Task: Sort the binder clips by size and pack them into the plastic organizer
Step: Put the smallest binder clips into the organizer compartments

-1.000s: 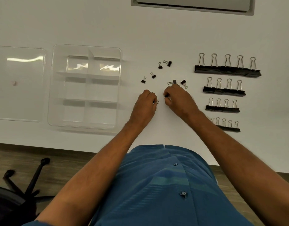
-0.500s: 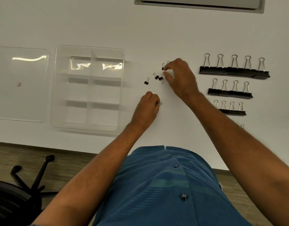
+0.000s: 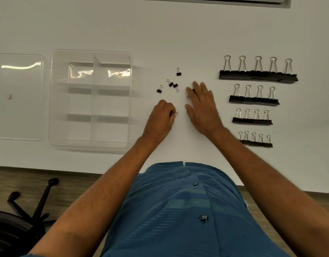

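Observation:
The clear plastic organizer (image 3: 91, 52) with empty compartments lies at left on the white table. Several tiny black binder clips (image 3: 172, 84) are scattered mid-table. My left hand (image 3: 162, 118) is curled, gripping tiny clips whose wire loop (image 3: 175, 114) pokes out. My right hand (image 3: 201, 103) lies flat with straight fingers over a tiny clip (image 3: 188, 97) that peeks out at its fingertips. At right, four sorted rows run from the largest clips (image 3: 258, 75) through medium (image 3: 253, 100) and small (image 3: 251, 120) to the smaller row (image 3: 256, 142).
The organizer's clear lid (image 3: 17, 97) lies at far left. A grey panel (image 3: 215, 0) sits at the table's far edge. A black office chair base (image 3: 21, 216) stands on the wood floor below the table's near edge.
My right hand drew back toward me from the far scattered clips and flattened onto the table, dragging a tiny clip with it. My left hand stayed put, still gripping clips.

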### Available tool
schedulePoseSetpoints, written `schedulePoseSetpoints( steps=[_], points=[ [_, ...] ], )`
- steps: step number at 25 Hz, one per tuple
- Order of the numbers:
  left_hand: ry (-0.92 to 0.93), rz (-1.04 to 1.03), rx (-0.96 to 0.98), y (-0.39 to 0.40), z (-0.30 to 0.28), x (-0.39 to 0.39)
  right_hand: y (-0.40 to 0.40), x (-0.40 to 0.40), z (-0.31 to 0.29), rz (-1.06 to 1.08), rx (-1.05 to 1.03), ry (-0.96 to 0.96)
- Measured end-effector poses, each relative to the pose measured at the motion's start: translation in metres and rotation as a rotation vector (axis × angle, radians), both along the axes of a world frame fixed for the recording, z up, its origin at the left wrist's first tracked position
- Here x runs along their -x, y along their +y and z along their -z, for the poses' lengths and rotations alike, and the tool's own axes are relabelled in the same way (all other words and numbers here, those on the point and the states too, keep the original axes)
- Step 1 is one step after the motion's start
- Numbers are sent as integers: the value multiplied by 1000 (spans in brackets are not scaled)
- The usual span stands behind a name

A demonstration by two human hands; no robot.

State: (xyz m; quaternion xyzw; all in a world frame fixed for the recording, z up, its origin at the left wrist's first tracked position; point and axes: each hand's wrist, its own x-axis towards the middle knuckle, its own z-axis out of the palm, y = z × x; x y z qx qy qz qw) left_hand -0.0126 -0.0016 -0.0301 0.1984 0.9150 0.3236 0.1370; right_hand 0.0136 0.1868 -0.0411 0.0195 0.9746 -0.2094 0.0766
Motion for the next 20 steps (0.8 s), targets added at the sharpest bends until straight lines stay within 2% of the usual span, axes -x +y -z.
schedulePoseSetpoints(
  steps=[7,14,16,20],
  points=[
    [-25,18,2,10,-2,-7,-22,-56,8,-16,76,84],
    [-77,53,-27,19,-4,-20,-18,-70,1,-32,96,114],
    [-96,11,-99,13,-7,-14,-13,-61,-13,-7,119,128],
    [50,-207,-171,3,-20,28,-10,-4,-40,117,215,158]
  ],
)
